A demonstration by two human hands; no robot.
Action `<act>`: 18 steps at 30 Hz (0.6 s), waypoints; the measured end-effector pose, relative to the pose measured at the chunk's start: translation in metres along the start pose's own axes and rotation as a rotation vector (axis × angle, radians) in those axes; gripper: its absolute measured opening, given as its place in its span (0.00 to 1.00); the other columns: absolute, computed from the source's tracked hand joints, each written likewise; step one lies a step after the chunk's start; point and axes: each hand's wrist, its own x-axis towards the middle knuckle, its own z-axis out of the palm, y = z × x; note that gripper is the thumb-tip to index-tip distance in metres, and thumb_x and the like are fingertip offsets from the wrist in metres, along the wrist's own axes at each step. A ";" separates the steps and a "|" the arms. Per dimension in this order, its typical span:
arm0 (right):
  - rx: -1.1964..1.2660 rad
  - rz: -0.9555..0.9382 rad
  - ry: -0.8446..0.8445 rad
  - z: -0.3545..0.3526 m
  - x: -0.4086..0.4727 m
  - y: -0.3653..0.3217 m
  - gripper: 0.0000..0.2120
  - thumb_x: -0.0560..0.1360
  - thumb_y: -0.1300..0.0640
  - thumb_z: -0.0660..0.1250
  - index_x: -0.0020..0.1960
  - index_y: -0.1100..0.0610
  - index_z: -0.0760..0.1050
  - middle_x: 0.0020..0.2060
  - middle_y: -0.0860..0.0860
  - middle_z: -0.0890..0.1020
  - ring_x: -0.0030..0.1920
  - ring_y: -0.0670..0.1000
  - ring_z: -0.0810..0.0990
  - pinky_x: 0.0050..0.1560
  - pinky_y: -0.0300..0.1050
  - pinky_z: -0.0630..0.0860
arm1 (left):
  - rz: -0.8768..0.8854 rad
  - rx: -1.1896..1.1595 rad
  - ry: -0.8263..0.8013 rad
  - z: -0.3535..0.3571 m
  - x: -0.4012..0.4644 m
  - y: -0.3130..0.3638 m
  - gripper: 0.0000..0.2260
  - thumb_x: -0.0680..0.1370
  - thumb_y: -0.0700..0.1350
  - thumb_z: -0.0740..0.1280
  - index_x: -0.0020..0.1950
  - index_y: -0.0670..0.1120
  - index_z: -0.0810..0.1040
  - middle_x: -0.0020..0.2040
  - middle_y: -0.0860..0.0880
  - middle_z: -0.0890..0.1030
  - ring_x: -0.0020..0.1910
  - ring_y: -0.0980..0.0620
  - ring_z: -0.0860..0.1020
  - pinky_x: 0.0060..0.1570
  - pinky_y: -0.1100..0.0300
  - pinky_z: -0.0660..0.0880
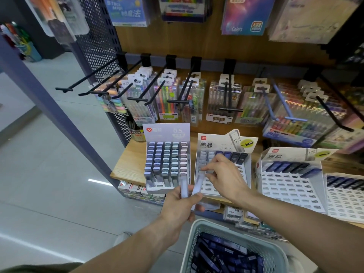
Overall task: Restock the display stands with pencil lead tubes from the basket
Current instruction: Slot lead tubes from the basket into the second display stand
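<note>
Right hand (222, 174) is over the middle stand (246, 170), thumb and forefinger pinching a pale tube (208, 170) at a slot in the stand's left columns; whether the tube is seated yet cannot be told. Left hand (179, 205) sits just below, at the shelf (128, 164) front, fingers curled round a few pale tubes (184, 187) held upright as a ready supply (count unclear, two or three, blurred). The basket (199, 231) is at bottom centre, well stocked with dark blue tubes (224, 255); its right and lower parts are cut off by the frame edge. Progress, as judged: the left stand (167, 164) looks full or nearly so. The middle stand has a pale block at upper left and a row of dark tubes along the top, with most lower slots open. The right stand (291, 180) carries only a top row of dark tubes, the rest bare; a further stand (346, 196) at far right is similar and partly cropped. So the task is early to middle, with most slots left. The hand hides the middle stand's centre slots; labels on the tubes are too small to read.
</note>
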 end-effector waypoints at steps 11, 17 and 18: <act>1.065 0.617 -0.142 -0.044 -0.025 -0.019 0.06 0.75 0.63 0.73 0.51 0.64 0.84 0.40 0.61 0.86 0.37 0.52 0.85 0.40 0.39 0.83 | 0.080 -0.032 0.088 0.003 0.002 0.007 0.14 0.72 0.38 0.79 0.55 0.44 0.82 0.34 0.48 0.82 0.29 0.54 0.77 0.28 0.62 0.68; 0.958 0.598 -0.408 -0.048 -0.055 -0.016 0.06 0.75 0.62 0.74 0.51 0.61 0.84 0.44 0.56 0.87 0.46 0.53 0.87 0.52 0.45 0.83 | 0.095 -0.120 0.077 0.002 0.004 0.015 0.15 0.72 0.37 0.79 0.56 0.41 0.82 0.36 0.47 0.82 0.28 0.55 0.72 0.28 0.63 0.69; 0.869 0.553 -0.406 -0.046 -0.058 -0.017 0.03 0.75 0.60 0.75 0.48 0.58 0.85 0.43 0.53 0.88 0.46 0.51 0.87 0.54 0.47 0.83 | 0.091 -0.112 0.072 0.003 0.003 0.014 0.13 0.72 0.37 0.78 0.55 0.41 0.83 0.34 0.49 0.81 0.28 0.55 0.72 0.28 0.63 0.68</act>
